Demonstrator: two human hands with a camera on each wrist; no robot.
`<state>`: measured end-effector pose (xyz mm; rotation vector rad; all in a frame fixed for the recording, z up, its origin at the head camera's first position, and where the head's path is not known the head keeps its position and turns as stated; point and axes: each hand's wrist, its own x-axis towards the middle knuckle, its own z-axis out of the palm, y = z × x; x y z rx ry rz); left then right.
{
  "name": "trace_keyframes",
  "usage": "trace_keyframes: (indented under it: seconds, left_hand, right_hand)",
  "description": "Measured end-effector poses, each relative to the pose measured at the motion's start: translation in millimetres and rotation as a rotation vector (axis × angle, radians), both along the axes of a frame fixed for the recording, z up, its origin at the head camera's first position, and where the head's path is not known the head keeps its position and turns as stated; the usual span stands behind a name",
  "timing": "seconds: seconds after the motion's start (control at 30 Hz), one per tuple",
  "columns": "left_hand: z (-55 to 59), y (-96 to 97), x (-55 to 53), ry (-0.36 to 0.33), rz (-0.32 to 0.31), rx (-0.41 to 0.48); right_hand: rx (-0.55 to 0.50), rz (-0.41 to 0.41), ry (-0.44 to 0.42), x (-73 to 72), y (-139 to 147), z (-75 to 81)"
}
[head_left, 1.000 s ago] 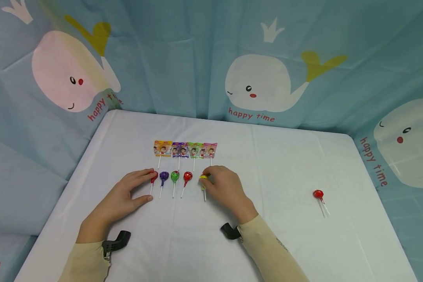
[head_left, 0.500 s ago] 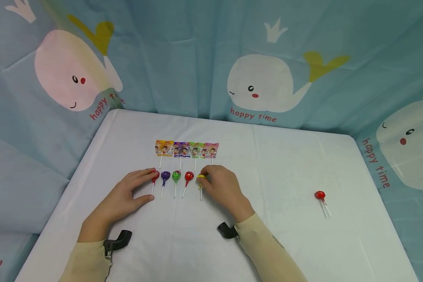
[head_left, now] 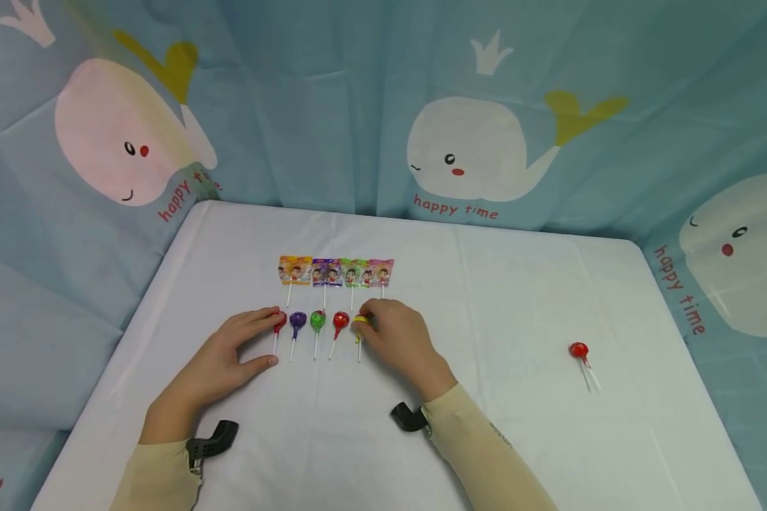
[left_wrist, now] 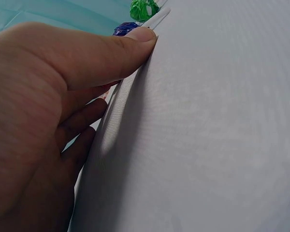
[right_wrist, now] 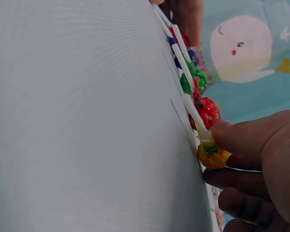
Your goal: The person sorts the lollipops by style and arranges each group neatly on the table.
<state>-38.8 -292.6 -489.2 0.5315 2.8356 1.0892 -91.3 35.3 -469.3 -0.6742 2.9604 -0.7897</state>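
Note:
A row of lollipops lies on the white table, sticks toward the person. At its left end the left hand rests with extended fingers, fingertips touching a red lollipop; the thumb tip lies near its stick. To the right follow a purple lollipop, a green lollipop and another red lollipop. The right hand pinches a yellow lollipop by its head, between thumb and fingers, beside that second red one. Part of the yellow head is hidden by the fingers in the head view.
Behind this row lie flat-wrapped lollipops: orange, purple, green and pink. Another red lollipop lies far right. A blue whale-print curtain borders the white table.
The right hand has slid the yellow lollipop left, closer to the red one beside it. The left hand has stayed at the row's left end.

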Motion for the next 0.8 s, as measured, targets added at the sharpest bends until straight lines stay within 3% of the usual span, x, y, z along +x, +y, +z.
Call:
trace_keyframes:
  seconds: [0.57,0.8]
  left_hand:
    - [-4.4,-0.5,0.0,0.074,-0.029,0.028]
    - [-4.4,-0.8,-0.7,0.050,-0.014,0.009]
  right_hand:
    - [0.000,0.009,-0.002,2.5,2.2,-2.5]
    - [0.005,0.015,0.004,2.3,2.2,-1.4]
